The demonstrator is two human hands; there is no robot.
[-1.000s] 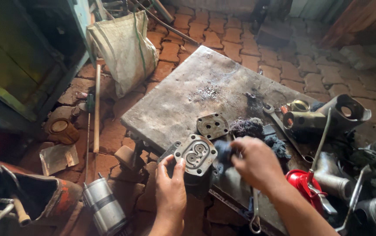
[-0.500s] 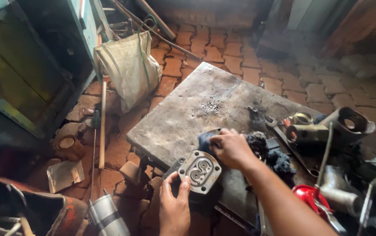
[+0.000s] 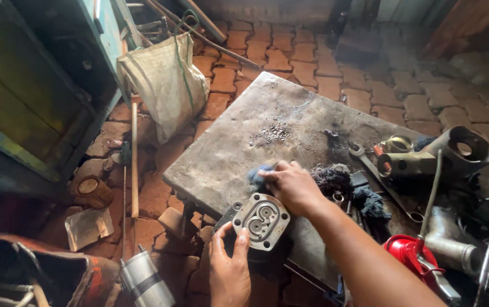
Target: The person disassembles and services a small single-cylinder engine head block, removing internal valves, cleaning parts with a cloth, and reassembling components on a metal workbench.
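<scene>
The metal pump housing (image 3: 261, 220) sits at the near edge of the grey stone slab (image 3: 267, 131), its open face turned up at me so I see the figure-eight cavity and the bolt holes around it. A second ago it stood a little further in on the slab with a second dark plate lying just behind it; now the housing has come toward the near corner and that plate is hidden from me.

My left hand (image 3: 230, 267) is below the housing, fingers spread and pressed against its lower-left edge, steadying it rather than closing around it. My right hand (image 3: 293, 185) has moved from the dark rags at the right to a spot just above the housing. It is now closed on a blue cloth (image 3: 258, 175) that it presses onto the slab. I judge that the wiping has shifted from the part to the surface beside it, with the housing held ready.

So the housing lies between my two hands, touching the left, just below the right.

Further out, a heap of dark rags (image 3: 335, 176) lies to the right of my right hand, then a spanner (image 3: 381, 182) and a grey metal tube (image 3: 426, 159). A red can (image 3: 406, 253) stands near my right forearm. Left of the slab, a sack (image 3: 162, 79) leans on the brick floor (image 3: 313, 62) and a wooden handle (image 3: 135, 159) lies near it.
</scene>
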